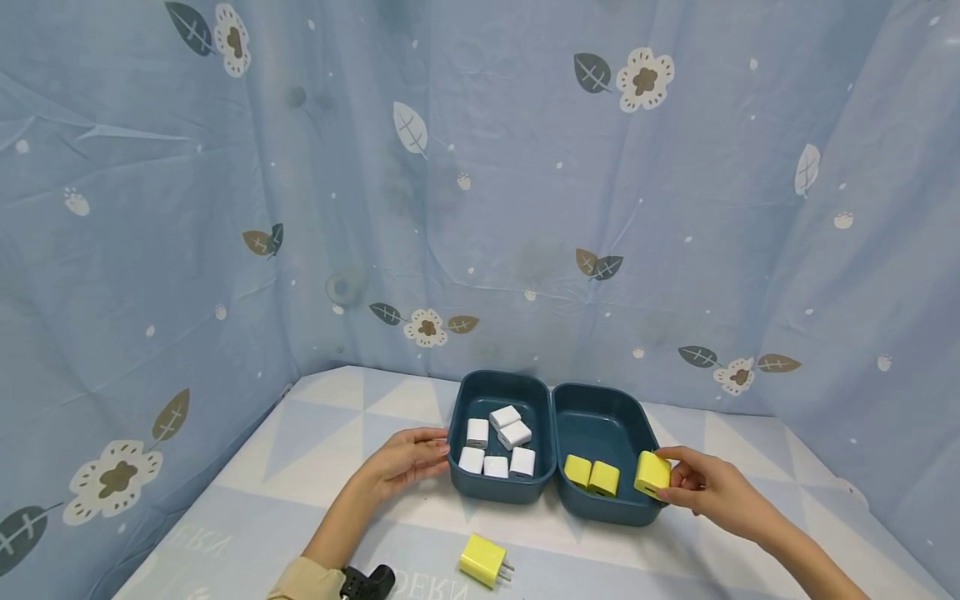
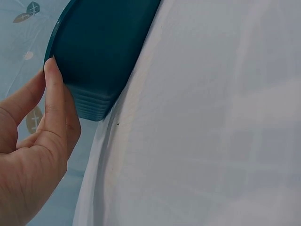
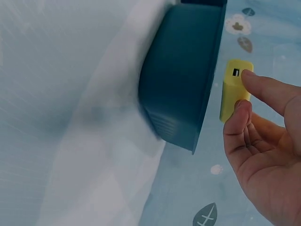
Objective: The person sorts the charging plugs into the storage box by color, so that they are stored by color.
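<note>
My right hand [image 1: 701, 487] pinches a yellow charger plug [image 1: 652, 473] between thumb and fingers over the right rim of a dark teal bin [image 1: 600, 408]. In the right wrist view a USB port shows on this charger plug [image 3: 230, 94]. Two yellow charger plugs [image 1: 603, 478] lie inside that bin. On the left, my left hand [image 1: 408, 460] pinches the rim of a second teal bin [image 1: 506, 383], seen closely as a bin wall [image 2: 103, 47] in the left wrist view. Several white charger plugs [image 1: 514, 434] lie in this left bin.
Another yellow charger plug [image 1: 482, 560] lies on the patterned tablecloth [image 1: 405, 521] in front of the bins, prongs pointing right. The two bins stand side by side. A blue patterned curtain [image 1: 510, 208] hangs behind the table and along its sides.
</note>
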The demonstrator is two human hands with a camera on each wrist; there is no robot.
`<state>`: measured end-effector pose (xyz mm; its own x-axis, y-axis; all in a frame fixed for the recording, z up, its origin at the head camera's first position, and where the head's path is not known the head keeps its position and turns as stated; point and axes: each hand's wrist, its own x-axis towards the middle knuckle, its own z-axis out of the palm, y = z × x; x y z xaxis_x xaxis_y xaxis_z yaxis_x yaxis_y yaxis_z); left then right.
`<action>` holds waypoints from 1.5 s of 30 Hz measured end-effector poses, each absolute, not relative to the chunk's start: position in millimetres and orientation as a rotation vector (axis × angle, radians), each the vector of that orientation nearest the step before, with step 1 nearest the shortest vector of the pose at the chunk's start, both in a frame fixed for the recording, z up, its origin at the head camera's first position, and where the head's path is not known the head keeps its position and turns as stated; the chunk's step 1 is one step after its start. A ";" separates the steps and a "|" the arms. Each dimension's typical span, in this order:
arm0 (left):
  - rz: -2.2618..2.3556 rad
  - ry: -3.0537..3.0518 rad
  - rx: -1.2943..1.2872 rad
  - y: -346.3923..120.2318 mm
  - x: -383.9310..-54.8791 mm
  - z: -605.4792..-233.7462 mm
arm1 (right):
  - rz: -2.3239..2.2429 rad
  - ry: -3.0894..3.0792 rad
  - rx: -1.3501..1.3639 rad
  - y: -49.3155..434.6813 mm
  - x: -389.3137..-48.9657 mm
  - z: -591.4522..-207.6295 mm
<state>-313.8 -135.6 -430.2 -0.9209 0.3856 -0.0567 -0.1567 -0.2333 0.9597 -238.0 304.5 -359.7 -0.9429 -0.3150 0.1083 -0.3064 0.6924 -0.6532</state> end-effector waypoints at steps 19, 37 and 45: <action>2.228 1.675 0.232 -134.3 -314.8 -430.4 | -0.853 2.898 -0.516 297.3 -262.6 -363.8; 2.223 1.669 0.251 -134.2 -312.4 -426.4 | -0.808 2.914 -0.456 288.2 -262.9 -363.8; 2.223 1.668 0.254 -135.6 -313.0 -428.1 | -0.839 2.978 -0.343 279.5 -253.5 -360.9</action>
<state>-313.0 -135.6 -428.1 -0.9232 0.3788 -0.0643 -0.1676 -0.2465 0.9545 -253.5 279.5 -360.9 -0.9753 -0.2183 0.0321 -0.2030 0.8306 -0.5185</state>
